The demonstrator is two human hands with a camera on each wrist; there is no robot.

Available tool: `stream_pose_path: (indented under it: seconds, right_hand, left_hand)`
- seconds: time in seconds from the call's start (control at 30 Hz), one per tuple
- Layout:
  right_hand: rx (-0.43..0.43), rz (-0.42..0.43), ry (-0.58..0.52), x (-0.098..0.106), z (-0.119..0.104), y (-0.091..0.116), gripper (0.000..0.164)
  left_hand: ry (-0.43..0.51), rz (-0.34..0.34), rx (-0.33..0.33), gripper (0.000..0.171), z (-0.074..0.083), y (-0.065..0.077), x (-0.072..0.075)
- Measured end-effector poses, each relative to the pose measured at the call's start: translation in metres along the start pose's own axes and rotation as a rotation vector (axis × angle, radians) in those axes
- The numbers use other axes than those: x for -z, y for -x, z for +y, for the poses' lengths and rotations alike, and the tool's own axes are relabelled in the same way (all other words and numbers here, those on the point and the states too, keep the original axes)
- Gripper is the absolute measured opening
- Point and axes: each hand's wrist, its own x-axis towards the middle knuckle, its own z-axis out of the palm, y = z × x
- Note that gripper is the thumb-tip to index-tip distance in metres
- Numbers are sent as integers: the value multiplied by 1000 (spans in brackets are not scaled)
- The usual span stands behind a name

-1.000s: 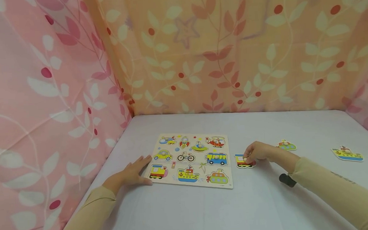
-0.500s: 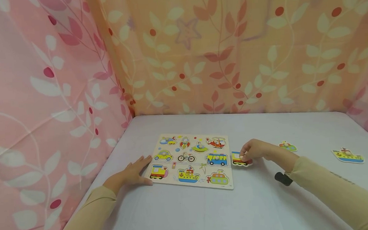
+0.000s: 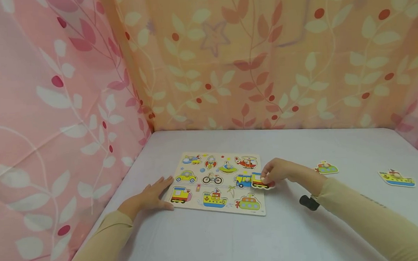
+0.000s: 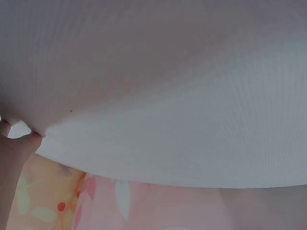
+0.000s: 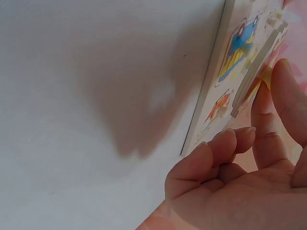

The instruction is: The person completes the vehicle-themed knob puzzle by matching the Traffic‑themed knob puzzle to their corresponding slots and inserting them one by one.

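Observation:
A wooden peg puzzle board [image 3: 216, 211] printed with vehicles lies on the table. Spread along its left edge, my left hand [image 3: 152, 194] rests with the fingers at the upper corner side and the thumb near the lower one. Thumb and index finger of my right hand [image 3: 280, 170] pinch the knob of a red and yellow train piece [image 3: 257, 181]. In the head view this piece overlaps the blue bus [image 3: 243, 181] and the board's right edge. The right wrist view shows the train piece [image 5: 256, 72] raised off the board, tilted edge-on.
A green submarine piece [image 3: 327, 167] and a yellow and blue ship piece [image 3: 397, 178] lie on the white table [image 3: 215, 244] to the right. Beneath my right wrist shows a small black object [image 3: 309, 203]. Patterned curtains [image 3: 262, 64] enclose the table's back and sides.
My right hand has carried the train piece leftward, from the table beside the board to above its right edge. The left hand stays in place.

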Motion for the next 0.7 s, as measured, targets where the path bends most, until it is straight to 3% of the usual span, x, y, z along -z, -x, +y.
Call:
stream_pose_path:
  seconds: [0.27,0.7]
  right_hand:
    - [-1,0,-10,-9,-15,-7,10]
    - [69,-20,-26,-25,-35,-18,10]
  left_hand:
    - [-5,2,9,109,0,-1,-1]
    - [-11,1,3,109,1,-1,0]
